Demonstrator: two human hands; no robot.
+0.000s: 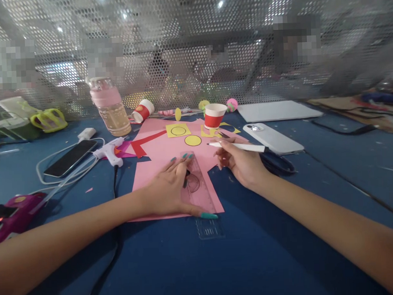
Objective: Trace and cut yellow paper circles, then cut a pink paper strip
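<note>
My left hand (170,185) lies with its fingers spread on a clear ruler (201,190), which rests over pink paper (144,177) and extends past its near edge. A white marker (244,146) is held in my right hand (242,163), its dark tip pointing left above the paper. Just beyond the ruler lies a yellow circle (193,140) with a dark outline. Behind it is a yellow square (173,131) with a circle drawn on it. A red strip (151,141) crosses the pink paper at the left.
A red and white cup (214,116) stands at the back; another (143,111) lies tipped. Left are a pink-lidded bottle (110,107), black phone (71,158), white glue gun (109,151) and purple glue gun (20,214). A white phone (273,138) lies right. Behind rises perforated metal (186,49).
</note>
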